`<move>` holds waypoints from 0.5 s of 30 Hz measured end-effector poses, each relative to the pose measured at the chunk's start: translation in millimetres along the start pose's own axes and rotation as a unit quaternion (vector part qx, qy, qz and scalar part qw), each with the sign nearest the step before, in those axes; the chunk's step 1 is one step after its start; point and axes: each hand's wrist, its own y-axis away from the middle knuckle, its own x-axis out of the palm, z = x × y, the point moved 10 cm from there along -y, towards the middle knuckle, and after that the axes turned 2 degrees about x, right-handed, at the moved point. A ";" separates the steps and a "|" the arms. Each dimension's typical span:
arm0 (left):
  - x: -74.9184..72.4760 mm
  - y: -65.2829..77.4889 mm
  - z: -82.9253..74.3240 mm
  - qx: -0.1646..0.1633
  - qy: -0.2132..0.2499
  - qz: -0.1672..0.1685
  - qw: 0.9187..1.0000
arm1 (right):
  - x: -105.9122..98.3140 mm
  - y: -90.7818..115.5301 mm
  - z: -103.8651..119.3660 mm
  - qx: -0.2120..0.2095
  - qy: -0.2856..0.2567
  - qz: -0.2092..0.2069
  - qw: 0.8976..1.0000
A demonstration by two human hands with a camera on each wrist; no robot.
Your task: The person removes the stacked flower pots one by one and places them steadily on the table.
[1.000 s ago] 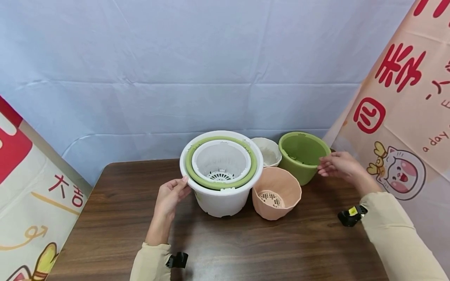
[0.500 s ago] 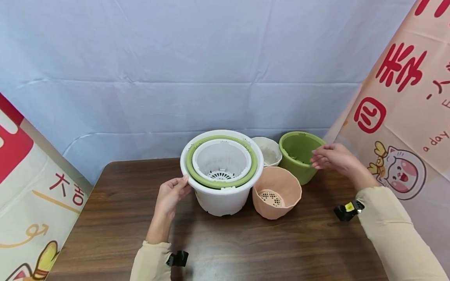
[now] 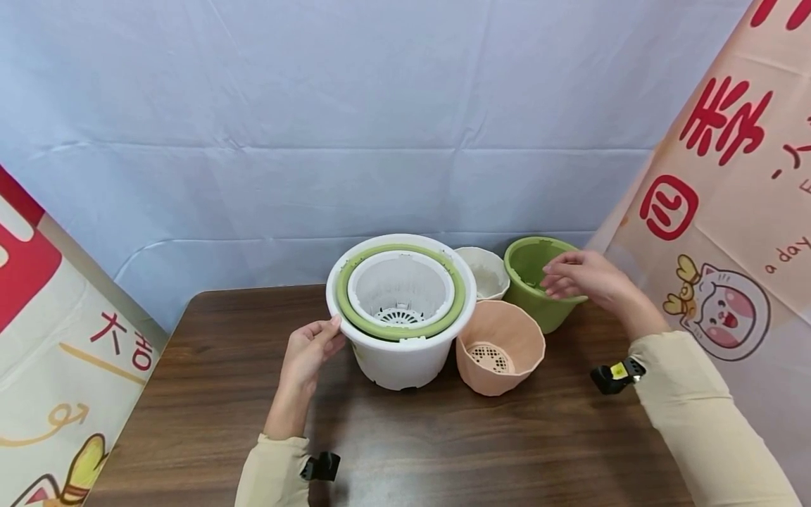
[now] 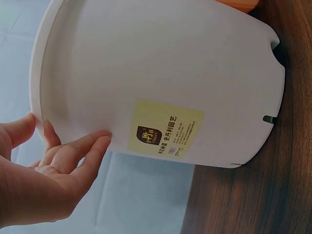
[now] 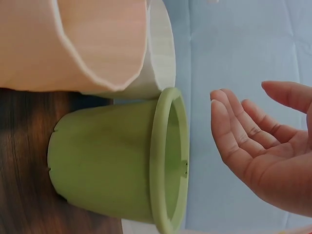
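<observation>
My left hand [image 3: 310, 351] pinches the rim of a large white flowerpot [image 3: 402, 366], thumb on the lip and fingers against the outer wall. In the left wrist view that wall carries a yellow label [image 4: 165, 129]. Nested inside it are a green-rimmed pot [image 3: 342, 290] and a smaller white pot [image 3: 400, 285] with a slotted bottom. My right hand [image 3: 586, 276], fingers loosely bent and holding nothing, hovers over the green flowerpot [image 3: 538, 308]. From the right wrist, the hand [image 5: 265, 141] shows apart from the green pot's rim.
A peach faceted pot [image 3: 497, 377] with a perforated bottom stands right of the white pot, on the brown wooden table [image 3: 405, 436]. Behind it sits a small off-white pot [image 3: 484, 271]. A pale cloth [image 3: 380, 141] hangs at the back, with printed banners [image 3: 709, 211] at both sides.
My right hand has moved left from beside the green pot's right rim to over its opening. The left hand keeps its pinch on the white pot, and the pots stay in place.
</observation>
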 end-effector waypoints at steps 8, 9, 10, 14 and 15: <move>0.7 0.3 0.0 0.000 -0.001 -0.001 1.000 | 13.7 -0.9 12.2 -0.012 0.001 0.002 1.000; 0.7 0.2 0.0 0.000 -0.002 -0.001 1.000 | 15.6 -1.2 13.7 -0.014 0.001 0.004 1.000; 0.7 0.2 0.0 0.000 -0.002 -0.001 1.000 | 16.8 -1.3 15.3 -0.015 0.003 0.002 1.000; 0.5 0.1 -0.1 -0.001 0.000 -0.002 1.000 | 22.7 -1.5 23.0 -0.029 0.007 0.006 1.000; 0.5 0.2 -0.1 -0.001 0.000 -0.002 1.000 | 24.6 -1.6 25.1 -0.033 0.006 0.009 0.999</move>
